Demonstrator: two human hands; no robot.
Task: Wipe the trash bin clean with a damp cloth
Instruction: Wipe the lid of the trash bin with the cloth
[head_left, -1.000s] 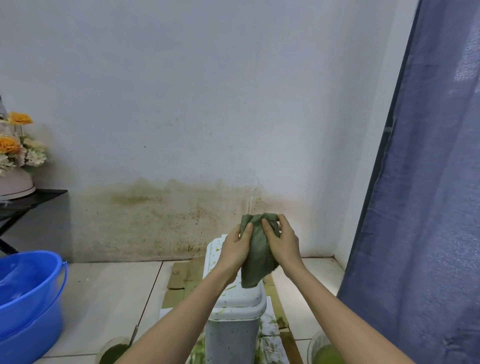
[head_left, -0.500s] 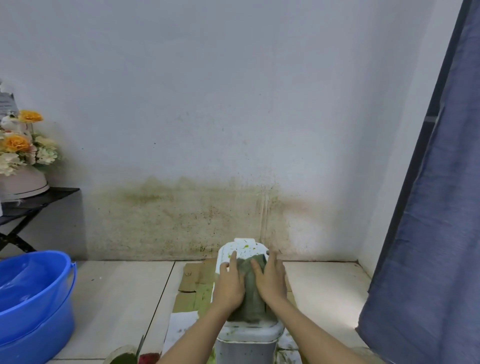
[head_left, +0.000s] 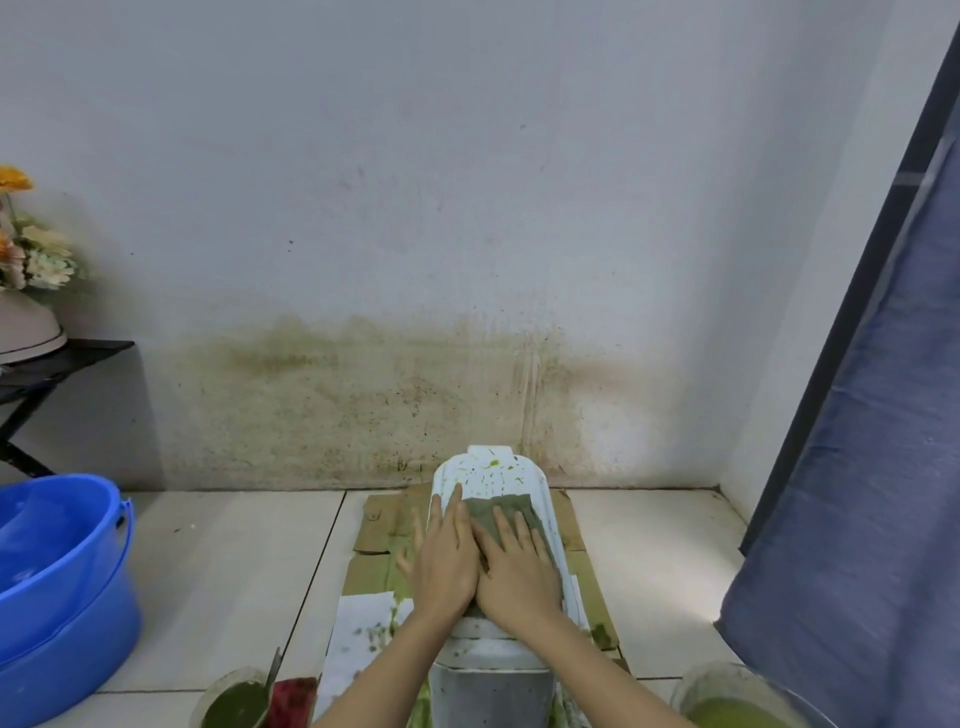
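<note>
Both hands lie flat, fingers spread and extended, side by side on top of the white plastic trash bin (head_left: 491, 525). Neither hand is curled around anything; they press downward with open palms. The right hand (head_left: 517, 571) rests squarely on a dull green, rumpled damp cloth (head_left: 501, 512), pinning it against the lid, with the cloth's far edge showing beyond the fingertips. The left hand (head_left: 441, 564) touches the right along the thumb side; its inner fingers overlap the cloth's left edge, while its outer fingers lie on the bare lid and over its left rim.

The bin stands upright on the floor directly below the camera. The far part of its lid, beyond the cloth, is speckled with yellow-green splatter.

Under the bin lie flattened brown cardboard sheets (head_left: 382, 525) and a stained white paper sheet (head_left: 358, 634) on the pale tiled floor. A bright blue plastic bucket (head_left: 62, 587) sits well apart at the left. Round containers of green paste (head_left: 234, 701) stand at the bottom edge on both sides. The white wall (head_left: 363, 395) behind is stained greenish-brown low down. A blue fabric curtain (head_left: 862, 493) hangs at the right.
</note>
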